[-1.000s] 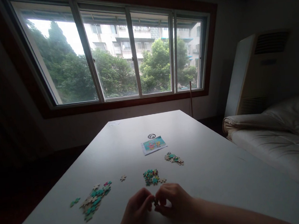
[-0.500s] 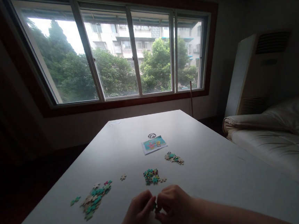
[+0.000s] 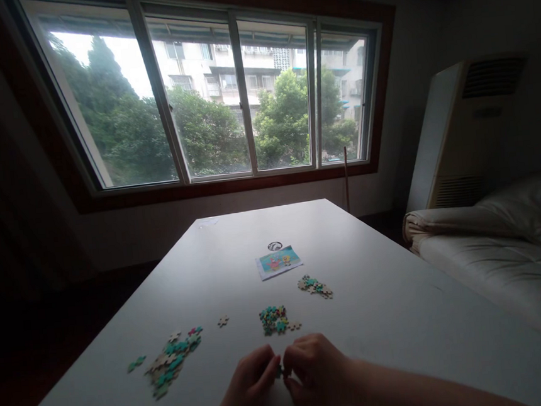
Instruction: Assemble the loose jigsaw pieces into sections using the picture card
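Note:
Close together at the near part of the white table (image 3: 385, 319), my left hand (image 3: 252, 375) and my right hand (image 3: 316, 369) pinch small jigsaw pieces (image 3: 279, 371) between their fingertips. Fingers hide most of these pieces; a dark green bit shows. Just beyond my hands lies a small heap of teal and mixed-colour jigsaw pieces (image 3: 274, 319). A larger pile of teal and bare-backed pieces (image 3: 173, 361) spreads to the left, with a single pale piece (image 3: 223, 321) between the two. Another small pile (image 3: 314, 287) sits farther off to the right.
A picture card (image 3: 279, 262) with pink and yellow figures on blue lies mid-table, a round black-and-white item (image 3: 275, 246) behind it. Clear-looking scraps (image 3: 207, 223) rest at the far left corner. A pale sofa (image 3: 493, 259) stands on the right, below an air conditioner (image 3: 463, 129).
My right hand's fingers have shifted slightly at the pinched pieces. My left hand stays nearly still, and the piles on the table are unchanged.

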Action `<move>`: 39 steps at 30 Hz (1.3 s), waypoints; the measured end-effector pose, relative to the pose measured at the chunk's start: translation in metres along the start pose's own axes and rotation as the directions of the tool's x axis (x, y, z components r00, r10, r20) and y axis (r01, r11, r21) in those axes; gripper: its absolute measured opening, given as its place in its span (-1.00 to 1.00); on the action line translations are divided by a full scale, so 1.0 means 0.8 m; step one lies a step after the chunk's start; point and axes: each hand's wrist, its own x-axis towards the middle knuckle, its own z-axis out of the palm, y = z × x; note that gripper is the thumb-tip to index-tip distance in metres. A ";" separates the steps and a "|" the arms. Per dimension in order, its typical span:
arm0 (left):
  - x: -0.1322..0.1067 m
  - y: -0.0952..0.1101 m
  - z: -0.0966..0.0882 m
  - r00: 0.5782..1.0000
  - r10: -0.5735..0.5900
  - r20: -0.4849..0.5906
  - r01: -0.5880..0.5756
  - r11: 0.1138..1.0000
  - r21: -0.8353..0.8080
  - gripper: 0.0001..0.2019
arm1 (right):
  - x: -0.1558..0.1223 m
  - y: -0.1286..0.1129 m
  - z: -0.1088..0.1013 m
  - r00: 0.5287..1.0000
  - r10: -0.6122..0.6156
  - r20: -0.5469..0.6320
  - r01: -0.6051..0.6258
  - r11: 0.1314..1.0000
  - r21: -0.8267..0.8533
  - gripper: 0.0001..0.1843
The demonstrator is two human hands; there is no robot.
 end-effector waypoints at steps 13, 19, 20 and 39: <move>-0.002 0.003 -0.003 0.999 0.021 -0.034 -0.023 0.999 -0.041 -0.59 | 0.001 0.009 0.006 0.999 0.034 -0.035 -0.036 0.997 -0.065 -0.93; -0.004 0.005 -0.003 0.999 0.045 -0.017 -0.046 0.997 -0.056 -0.62 | 0.002 0.005 0.003 0.995 0.102 -0.010 -0.102 0.993 -0.051 -0.89; -0.004 0.005 -0.003 0.999 0.051 -0.015 -0.051 0.997 -0.060 -0.62 | 0.002 0.004 0.003 0.994 0.108 -0.006 -0.108 0.993 -0.051 -0.88; -0.003 0.010 -0.003 0.999 0.004 -0.043 -0.012 0.982 -0.189 -0.60 | 0.003 -0.005 -0.009 0.986 0.164 -0.033 -0.160 0.982 0.099 -0.88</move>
